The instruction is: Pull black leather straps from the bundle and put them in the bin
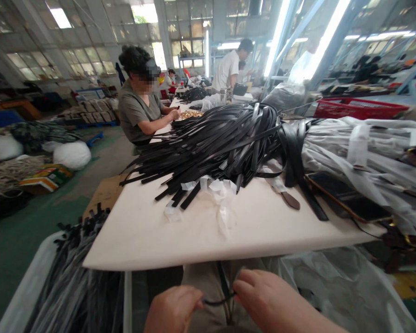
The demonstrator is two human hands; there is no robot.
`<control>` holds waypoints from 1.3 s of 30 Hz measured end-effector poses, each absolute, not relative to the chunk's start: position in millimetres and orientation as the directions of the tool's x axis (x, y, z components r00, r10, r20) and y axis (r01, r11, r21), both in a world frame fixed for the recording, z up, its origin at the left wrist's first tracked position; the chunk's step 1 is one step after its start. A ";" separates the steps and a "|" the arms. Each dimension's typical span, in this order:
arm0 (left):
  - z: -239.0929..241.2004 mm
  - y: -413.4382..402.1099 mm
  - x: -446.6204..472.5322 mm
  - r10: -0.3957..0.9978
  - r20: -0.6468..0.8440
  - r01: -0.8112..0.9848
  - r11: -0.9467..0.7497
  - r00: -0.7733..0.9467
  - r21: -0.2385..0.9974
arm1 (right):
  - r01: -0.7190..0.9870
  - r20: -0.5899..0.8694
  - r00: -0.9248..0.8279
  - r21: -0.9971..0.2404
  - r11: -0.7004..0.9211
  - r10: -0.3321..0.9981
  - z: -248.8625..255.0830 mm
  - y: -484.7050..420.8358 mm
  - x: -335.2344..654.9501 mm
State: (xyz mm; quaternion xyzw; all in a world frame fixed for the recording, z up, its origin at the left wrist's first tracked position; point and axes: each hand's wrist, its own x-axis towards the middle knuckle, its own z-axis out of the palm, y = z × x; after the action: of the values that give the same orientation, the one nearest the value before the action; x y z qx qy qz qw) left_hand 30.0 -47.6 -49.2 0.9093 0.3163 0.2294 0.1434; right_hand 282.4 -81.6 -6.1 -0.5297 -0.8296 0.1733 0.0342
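Black strip (217, 303) bows between our left hand (176, 306) and right hand (260, 294), nearer than the counter (152, 240); half-hidden fingers (197, 296) seemingly pinch its ends; we judge it a bending step, needing steady grip next.

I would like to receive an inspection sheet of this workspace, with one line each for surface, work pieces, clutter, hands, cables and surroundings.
Surface: pale table, bearing a large pile of black straps.
Work pieces: a thin black strip, bent between the two hands, below the table's near edge.
Clutter: crumpled translucent wrapping in front of the pile; a phone to the right.
Hands: left hand and right hand each pinch the strip.
Cables: a thin dark line near the phone, perhaps a cable; cannot tell surely.
Surroundings: white-walled bin of straps at left; co-worker beyond; red crate at right.
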 end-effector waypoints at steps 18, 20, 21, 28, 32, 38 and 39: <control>17.3 -47.5 23.5 0.728 -0.216 0.544 -0.248 0.651 0.802 | 0.717 0.018 -0.680 -0.195 0.669 0.733 88.9 -61.4 268.7; 25.6 -42.0 19.7 0.694 -0.192 0.502 -0.275 0.694 0.820 | 0.710 -0.007 -0.698 -0.137 0.690 0.716 103.2 -54.4 264.8; 27.8 -38.9 17.4 0.684 -0.190 0.486 -0.270 0.704 0.831 | 0.711 -0.029 -0.700 -0.116 0.693 0.713 109.7 -51.4 262.3; 39.0 -17.0 8.5 0.731 -0.223 0.459 -0.137 0.645 0.878 | 0.742 -0.125 -0.669 -0.174 0.648 0.732 150.5 -42.8 240.4; 47.9 -16.3 18.8 0.774 -0.118 0.477 -0.256 0.622 0.841 | 0.734 -0.117 -0.666 -0.283 0.617 0.737 147.8 -38.7 225.3; 41.3 -18.6 24.2 0.838 0.017 0.483 -0.330 0.545 0.811 | 0.668 0.056 -0.581 -0.537 0.515 0.812 103.4 -34.8 200.3; 40.9 -18.2 19.9 0.848 0.013 0.515 -0.333 0.530 0.790 | 0.618 0.063 -0.552 -0.638 0.459 0.831 95.5 -34.6 202.6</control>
State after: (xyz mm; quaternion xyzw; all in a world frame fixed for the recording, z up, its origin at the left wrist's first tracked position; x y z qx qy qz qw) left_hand 19.9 -18.2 40.9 0.7867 0.4330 0.2184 0.3819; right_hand 202.6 -34.6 95.5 -0.4349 -0.8333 0.2856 0.1866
